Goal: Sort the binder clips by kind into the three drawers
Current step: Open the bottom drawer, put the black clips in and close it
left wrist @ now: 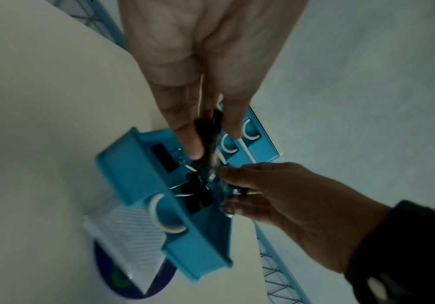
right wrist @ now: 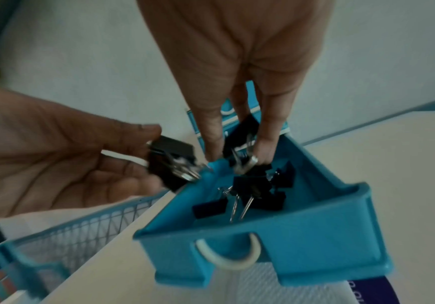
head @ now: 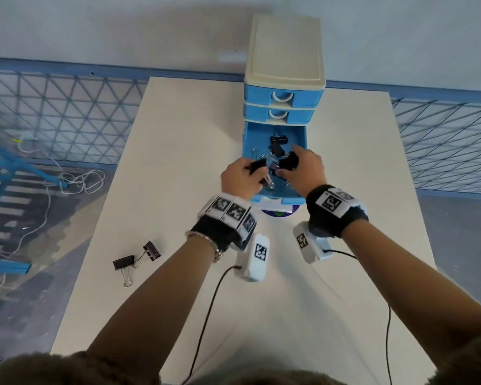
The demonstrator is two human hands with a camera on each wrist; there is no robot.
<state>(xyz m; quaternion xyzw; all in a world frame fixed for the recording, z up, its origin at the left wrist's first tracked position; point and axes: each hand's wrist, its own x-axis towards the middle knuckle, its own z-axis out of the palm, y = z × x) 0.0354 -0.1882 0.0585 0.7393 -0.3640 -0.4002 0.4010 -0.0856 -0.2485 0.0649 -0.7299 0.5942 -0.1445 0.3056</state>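
Observation:
A small drawer unit (head: pixel 285 48) stands on the table, its bottom blue drawer (head: pixel 247 143) pulled out. Several black binder clips (head: pixel 278 140) lie inside it. Both hands hover over this drawer. My left hand (head: pixel 254 170) pinches a black clip (head: pixel 257 164) between thumb and fingers; the right wrist view shows that clip (right wrist: pixel 172 162) with its silver handles. My right hand (head: pixel 288 165) pinches another black clip (head: pixel 289 161) just above the pile, seen close in the right wrist view (right wrist: pixel 241 142). In the left wrist view the left fingers (left wrist: pixel 190 144) hold their clip (left wrist: pixel 212 131) over the drawer (left wrist: pixel 123 170).
The two upper drawers (head: pixel 282 97) are closed. Two black clips (head: pixel 124 263) (head: pixel 152 250) lie loose on the table's left side. A purple and white object (head: pixel 279 212) sits under the open drawer's front. Blue wire mesh (head: pixel 53 115) flanks the table.

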